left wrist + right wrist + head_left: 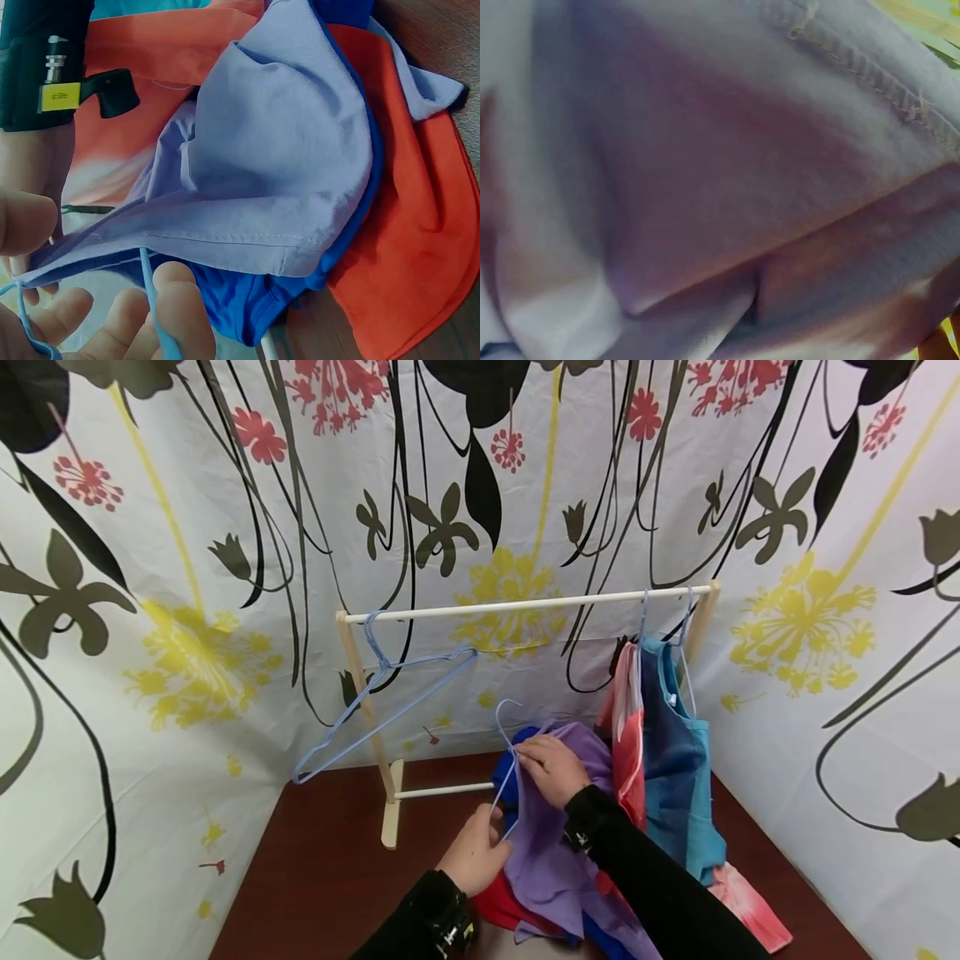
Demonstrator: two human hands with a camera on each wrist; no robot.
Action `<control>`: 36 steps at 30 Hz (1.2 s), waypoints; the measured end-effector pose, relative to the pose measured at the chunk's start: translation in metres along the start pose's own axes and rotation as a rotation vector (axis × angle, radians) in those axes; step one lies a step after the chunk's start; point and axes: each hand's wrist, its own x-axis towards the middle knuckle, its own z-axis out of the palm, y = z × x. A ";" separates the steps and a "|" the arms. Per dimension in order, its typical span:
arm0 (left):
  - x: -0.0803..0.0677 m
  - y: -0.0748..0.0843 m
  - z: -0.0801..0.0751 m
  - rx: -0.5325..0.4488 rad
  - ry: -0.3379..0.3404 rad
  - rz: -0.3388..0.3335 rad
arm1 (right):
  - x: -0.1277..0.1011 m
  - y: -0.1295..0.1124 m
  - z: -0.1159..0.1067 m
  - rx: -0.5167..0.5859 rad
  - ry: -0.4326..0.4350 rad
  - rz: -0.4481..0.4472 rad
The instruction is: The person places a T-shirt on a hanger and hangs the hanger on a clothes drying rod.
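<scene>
both arms, in black sleeves, reach forward from the near edge. the left hand (476, 852) sits nearer, fingers curled (thumb toward the right). the right hand (551, 768) lies farther, knuckles up, fingertips pinched together and pointing left.

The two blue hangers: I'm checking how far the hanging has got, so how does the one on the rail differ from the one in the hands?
The rail hanger hooks over the wooden rail, tilted and bare. The held hanger is off the rail, gripped by the left hand and right hand, with the purple garment being fitted on it. Both are thin light-blue wire hangers.
</scene>
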 end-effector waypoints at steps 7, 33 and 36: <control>0.002 0.005 0.003 0.009 -0.025 0.020 | 0.005 -0.003 -0.002 0.078 -0.033 -0.029; 0.011 -0.035 0.010 -0.085 -0.207 0.266 | 0.009 -0.004 -0.032 0.246 0.082 0.189; 0.004 -0.032 0.012 0.126 -0.159 0.372 | 0.009 -0.003 -0.034 0.246 0.104 0.214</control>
